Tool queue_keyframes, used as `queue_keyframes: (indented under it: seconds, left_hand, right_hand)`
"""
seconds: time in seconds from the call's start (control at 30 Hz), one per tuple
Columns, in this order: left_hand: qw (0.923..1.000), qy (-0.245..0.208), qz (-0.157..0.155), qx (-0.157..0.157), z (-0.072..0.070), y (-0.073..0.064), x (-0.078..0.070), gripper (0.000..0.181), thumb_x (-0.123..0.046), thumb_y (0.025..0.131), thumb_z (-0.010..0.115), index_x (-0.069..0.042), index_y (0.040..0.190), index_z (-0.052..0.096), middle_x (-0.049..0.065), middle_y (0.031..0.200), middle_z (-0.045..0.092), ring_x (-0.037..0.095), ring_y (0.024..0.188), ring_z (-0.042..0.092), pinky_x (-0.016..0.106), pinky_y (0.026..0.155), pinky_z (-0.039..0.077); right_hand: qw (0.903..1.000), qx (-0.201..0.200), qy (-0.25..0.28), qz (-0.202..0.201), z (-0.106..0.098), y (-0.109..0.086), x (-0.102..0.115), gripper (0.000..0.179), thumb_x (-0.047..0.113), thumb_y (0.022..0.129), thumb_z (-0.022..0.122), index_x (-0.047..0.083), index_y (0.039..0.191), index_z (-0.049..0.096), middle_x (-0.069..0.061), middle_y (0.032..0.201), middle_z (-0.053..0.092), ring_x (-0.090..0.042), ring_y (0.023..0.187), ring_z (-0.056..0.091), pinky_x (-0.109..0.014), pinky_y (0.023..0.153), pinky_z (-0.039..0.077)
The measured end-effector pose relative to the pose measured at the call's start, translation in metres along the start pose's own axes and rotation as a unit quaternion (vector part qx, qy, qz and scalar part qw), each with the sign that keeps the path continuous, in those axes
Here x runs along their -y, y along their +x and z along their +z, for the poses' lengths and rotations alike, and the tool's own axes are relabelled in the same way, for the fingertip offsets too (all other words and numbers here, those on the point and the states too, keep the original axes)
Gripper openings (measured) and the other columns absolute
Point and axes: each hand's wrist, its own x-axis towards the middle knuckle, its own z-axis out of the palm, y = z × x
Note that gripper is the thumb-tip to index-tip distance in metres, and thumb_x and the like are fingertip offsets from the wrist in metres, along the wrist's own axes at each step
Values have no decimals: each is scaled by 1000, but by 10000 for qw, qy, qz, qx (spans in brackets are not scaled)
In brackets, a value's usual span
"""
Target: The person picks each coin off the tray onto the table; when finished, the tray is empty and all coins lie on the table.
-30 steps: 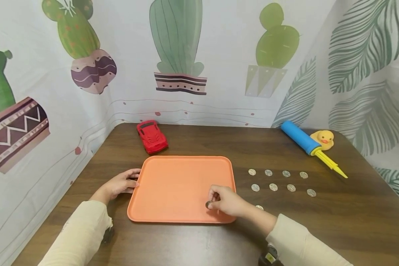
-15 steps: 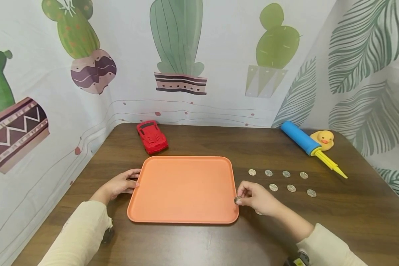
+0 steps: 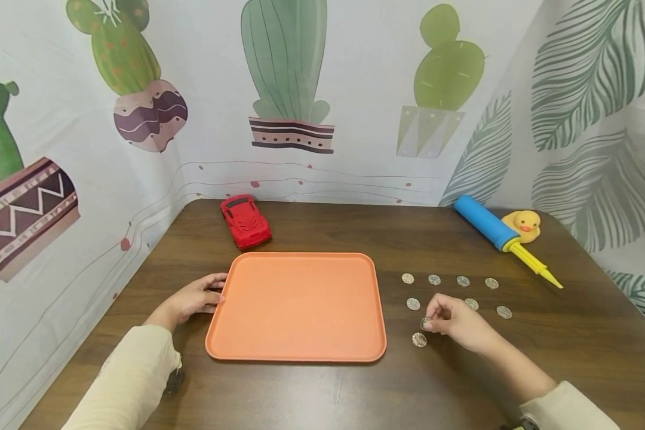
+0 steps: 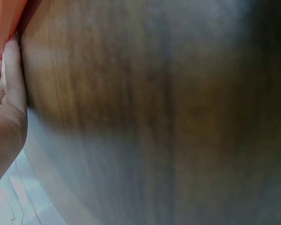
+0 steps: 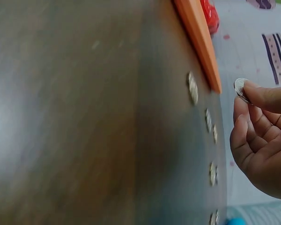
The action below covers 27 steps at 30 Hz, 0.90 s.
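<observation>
In the head view, my left hand [image 3: 193,297] rests at the left edge of the orange tray [image 3: 295,306], fingers fairly straight and thumb against the rim. The left wrist view catches the thumb [image 4: 14,70] beside the tray's orange side [image 4: 9,23]. To the tray's right, my right hand [image 3: 459,321] pinches a silvery coin [image 3: 425,323] between thumb and fingers. This coin [image 5: 240,90] stands tilted at the thumb tip in the right wrist view. Just below it lies another coin [image 3: 419,340] on the table.
Several more coins, such as this coin [image 3: 412,304], lie in rows right of the tray. A red toy car [image 3: 245,221] sits behind the tray. At the back right are a blue and yellow pump [image 3: 486,224] and a rubber duck [image 3: 524,226]. A patterned cloth [image 3: 365,89] hangs behind the table.
My right hand has moved right from over the tray to among the coins, still pinching its coin. The lower coin, partly hidden before, now shows fully. The left hand has stayed put.
</observation>
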Motion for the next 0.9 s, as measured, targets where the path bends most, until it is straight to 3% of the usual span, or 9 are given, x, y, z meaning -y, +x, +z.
queue_keyframes:
  seconds: [0.27, 0.77, 0.9]
  left_hand:
    - [10000, 9, 16, -20, 1, -1, -1, 60, 3, 80, 49, 10, 131, 18, 27, 121, 28, 18, 87, 52, 37, 76, 46]
    - [10000, 48, -23, -1, 1, 0, 0, 60, 2, 80, 50, 10, 131, 18, 27, 122, 27, 18, 88, 52, 37, 76, 46]
    - [10000, 90, -11, -12, 1, 0, 1, 61, 2, 80, 51, 10, 130, 18, 27, 122, 28, 18, 88, 52, 37, 76, 46]
  right_hand:
    - [9990, -215, -345, 203, -13, -14, -15, 14, 2, 75, 62, 5, 73, 48, -1, 66, 48, -7, 57, 46, -23, 49, 41]
    - [9984, 106, -331, 437, -20, -28, -28, 10, -3, 75, 58, 0, 75, 48, -4, 67, 50, -9, 58, 48, -24, 50, 43]
    - [9974, 52, -577, 430, -19, -28, -29, 12, -2, 74, 59, 2, 73, 48, -3, 66, 50, -8, 59, 48, -23, 51, 42]
